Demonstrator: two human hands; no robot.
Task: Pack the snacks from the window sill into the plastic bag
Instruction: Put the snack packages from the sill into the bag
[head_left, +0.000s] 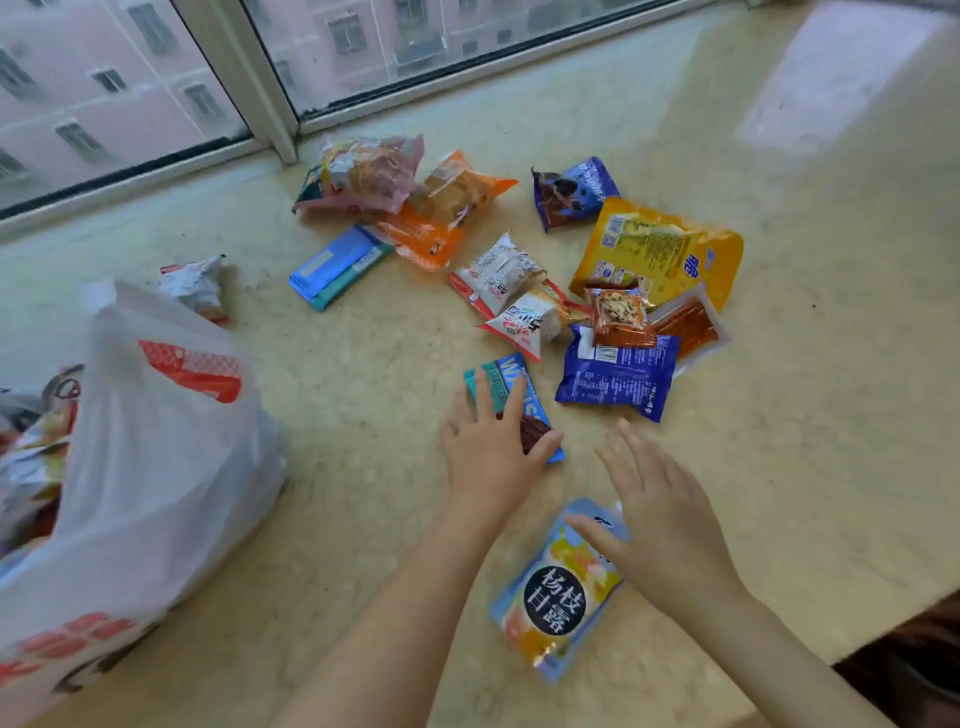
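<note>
A white plastic bag (156, 467) with red print lies open at the left, with several snack packets inside. My left hand (488, 457) lies on a blue wafer packet (519, 387) on the sill, fingers spread over it. My right hand (660, 525) hovers with straight fingers above a blue and yellow drink pouch (556, 608). Beyond the hands lie several loose snacks: a dark blue packet (618, 379), a yellow packet (660, 249), white and red packets (498, 275), an orange packet (447, 208) and a blue bar (337, 265).
The marble window sill (363, 364) runs to the window frame (260, 104) at the back. A small crumpled packet (197, 286) lies behind the bag. The sill's front edge drops off at the lower right (857, 654).
</note>
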